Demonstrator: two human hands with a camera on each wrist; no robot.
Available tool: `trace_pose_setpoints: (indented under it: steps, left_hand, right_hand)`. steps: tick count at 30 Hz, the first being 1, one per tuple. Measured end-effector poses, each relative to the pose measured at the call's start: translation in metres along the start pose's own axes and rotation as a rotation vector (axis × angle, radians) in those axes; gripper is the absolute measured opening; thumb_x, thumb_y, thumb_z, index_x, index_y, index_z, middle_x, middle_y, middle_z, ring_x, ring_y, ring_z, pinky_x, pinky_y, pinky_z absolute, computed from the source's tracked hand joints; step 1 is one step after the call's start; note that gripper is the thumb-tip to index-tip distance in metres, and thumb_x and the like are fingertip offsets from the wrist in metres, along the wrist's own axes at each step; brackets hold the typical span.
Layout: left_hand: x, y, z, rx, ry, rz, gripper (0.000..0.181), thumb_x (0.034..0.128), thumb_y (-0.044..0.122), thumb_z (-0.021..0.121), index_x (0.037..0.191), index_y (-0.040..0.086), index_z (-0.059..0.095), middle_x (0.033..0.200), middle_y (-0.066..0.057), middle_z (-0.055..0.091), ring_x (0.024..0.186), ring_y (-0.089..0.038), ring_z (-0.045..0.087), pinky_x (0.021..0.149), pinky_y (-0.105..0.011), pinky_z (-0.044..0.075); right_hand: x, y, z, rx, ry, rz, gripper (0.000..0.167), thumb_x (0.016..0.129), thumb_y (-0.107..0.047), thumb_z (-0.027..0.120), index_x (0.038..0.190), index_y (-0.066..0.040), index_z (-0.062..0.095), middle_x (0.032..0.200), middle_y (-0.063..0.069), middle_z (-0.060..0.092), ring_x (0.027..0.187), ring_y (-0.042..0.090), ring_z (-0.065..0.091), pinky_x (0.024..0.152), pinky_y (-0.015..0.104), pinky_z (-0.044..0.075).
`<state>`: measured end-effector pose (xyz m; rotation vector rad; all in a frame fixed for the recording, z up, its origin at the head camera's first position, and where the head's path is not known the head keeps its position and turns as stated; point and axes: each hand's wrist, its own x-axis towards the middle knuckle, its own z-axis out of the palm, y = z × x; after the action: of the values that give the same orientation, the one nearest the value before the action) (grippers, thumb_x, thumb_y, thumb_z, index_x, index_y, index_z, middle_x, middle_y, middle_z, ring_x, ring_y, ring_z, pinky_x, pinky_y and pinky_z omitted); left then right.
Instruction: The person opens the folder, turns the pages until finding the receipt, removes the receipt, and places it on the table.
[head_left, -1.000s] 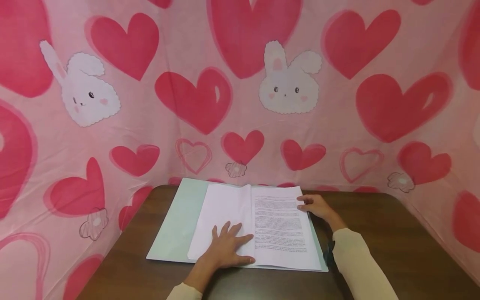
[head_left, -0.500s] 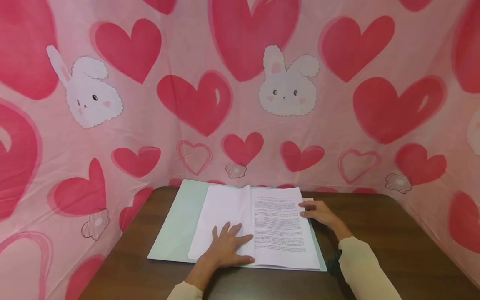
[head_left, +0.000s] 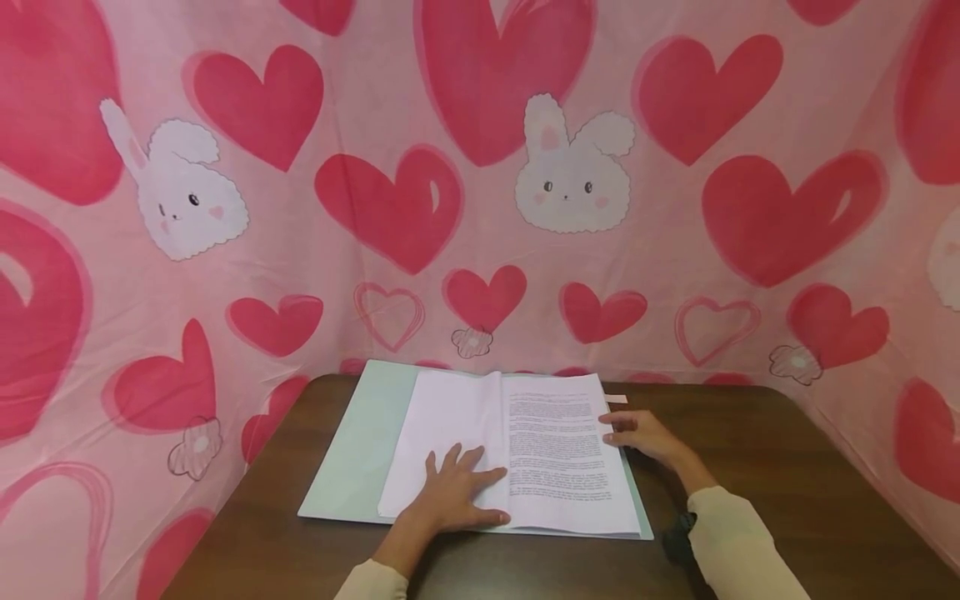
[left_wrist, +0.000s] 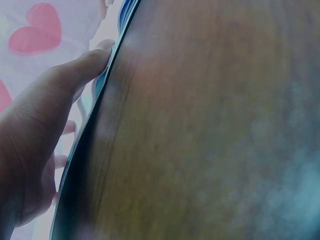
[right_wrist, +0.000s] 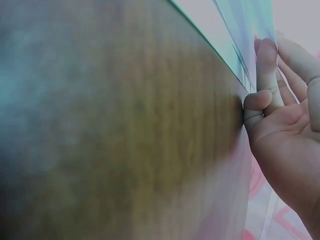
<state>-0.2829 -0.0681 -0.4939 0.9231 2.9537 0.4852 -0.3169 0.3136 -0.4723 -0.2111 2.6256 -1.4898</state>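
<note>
A pale mint-green folder (head_left: 352, 450) lies spread on the table, with a blank white leaf at left and a printed page (head_left: 558, 454) at right. My left hand (head_left: 450, 496) rests on the blank leaf with fingers spread, its thumb stretched along the near edge. In the left wrist view, that thumb (left_wrist: 82, 67) lies over the folder's rim. My right hand (head_left: 648, 437) is at the printed page's right edge. The right wrist view shows the page's edge between fingers of the right hand (right_wrist: 285, 115); their exact hold is partly hidden.
The dark brown wooden table (head_left: 720, 433) extends beyond the folder on both sides. A pink curtain (head_left: 487, 242) with hearts and rabbits stands behind it. A small pale tab (head_left: 617, 399) sticks out past the folder's upper right side. Something dark (head_left: 678, 540) sits at the right sleeve.
My right hand has slid down along the page's right edge, toward me, and the pale tab has come into sight above it. The left hand stays in place.
</note>
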Motion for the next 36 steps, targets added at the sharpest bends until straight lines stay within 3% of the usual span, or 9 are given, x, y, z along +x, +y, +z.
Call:
trace_pose_setpoints:
  steps: [7, 13, 17, 22, 27, 33, 36]
  left_hand:
    - [-0.001, 0.000, -0.001, -0.003, -0.001, -0.008, 0.076, 0.0771, 0.078, 0.062, 0.143, 0.040, 0.058, 0.159, -0.009, 0.046, 0.149, -0.046, 0.033, 0.112, -0.082, 0.017]
    - [-0.001, 0.000, 0.001, -0.017, 0.000, -0.016, 0.076, 0.0762, 0.079, 0.062, 0.142, 0.041, 0.058, 0.159, -0.008, 0.046, 0.149, -0.046, 0.033, 0.112, -0.082, 0.016]
    - [-0.002, 0.000, 0.001, -0.016, 0.015, -0.007, 0.075, 0.0764, 0.078, 0.064, 0.141, 0.041, 0.059, 0.157, -0.009, 0.047, 0.148, -0.046, 0.034, 0.111, -0.082, 0.018]
    - [-0.002, -0.001, -0.001, -0.002, 0.019, 0.009, 0.074, 0.0777, 0.076, 0.065, 0.142, 0.040, 0.059, 0.157, -0.010, 0.047, 0.147, -0.046, 0.035, 0.110, -0.082, 0.019]
    - [-0.002, -0.002, -0.005, -0.023, 0.008, 0.001, 0.075, 0.0778, 0.077, 0.064, 0.143, 0.040, 0.058, 0.158, -0.009, 0.046, 0.148, -0.046, 0.033, 0.111, -0.082, 0.017]
    - [-0.003, -0.001, -0.006, -0.045, 0.010, 0.002, 0.074, 0.0779, 0.074, 0.066, 0.142, 0.038, 0.059, 0.158, -0.010, 0.046, 0.148, -0.047, 0.034, 0.111, -0.082, 0.017]
    - [-0.003, -0.001, -0.006, -0.046, 0.017, 0.011, 0.071, 0.0797, 0.073, 0.066, 0.141, 0.037, 0.060, 0.157, -0.010, 0.047, 0.148, -0.047, 0.035, 0.110, -0.082, 0.018]
  right_hand:
    - [-0.010, -0.003, 0.001, 0.027, -0.052, -0.017, 0.054, 0.096, -0.021, 0.070, 0.139, 0.009, 0.055, 0.129, 0.027, 0.067, 0.103, 0.024, 0.071, 0.102, 0.049, 0.054]
    - [-0.011, 0.002, 0.001, 0.119, -0.088, -0.033, 0.057, 0.098, -0.021, 0.067, 0.143, 0.009, 0.050, 0.133, 0.029, 0.064, 0.103, 0.021, 0.073, 0.093, 0.030, 0.057]
    - [-0.011, 0.002, -0.001, 0.191, -0.093, -0.045, 0.059, 0.099, -0.022, 0.065, 0.146, 0.009, 0.046, 0.138, 0.030, 0.061, 0.104, 0.018, 0.073, 0.091, 0.027, 0.058]
    - [-0.010, -0.008, -0.003, 0.273, -0.059, -0.040, 0.059, 0.099, -0.020, 0.065, 0.147, 0.008, 0.046, 0.131, 0.014, 0.069, 0.101, 0.012, 0.073, 0.090, 0.026, 0.059]
    - [-0.005, -0.030, -0.005, 0.391, -0.090, -0.091, 0.059, 0.100, -0.013, 0.063, 0.147, 0.014, 0.039, 0.116, -0.008, 0.074, 0.099, 0.010, 0.074, 0.089, 0.025, 0.060]
    - [0.002, -0.053, -0.006, 0.428, -0.138, -0.167, 0.057, 0.102, -0.008, 0.057, 0.147, 0.017, 0.034, 0.110, -0.014, 0.075, 0.096, 0.010, 0.075, 0.087, 0.027, 0.061]
    - [0.004, -0.063, -0.005, 0.413, -0.128, -0.166, 0.055, 0.102, -0.009, 0.057, 0.147, 0.015, 0.036, 0.109, -0.014, 0.075, 0.096, 0.010, 0.075, 0.088, 0.027, 0.060]
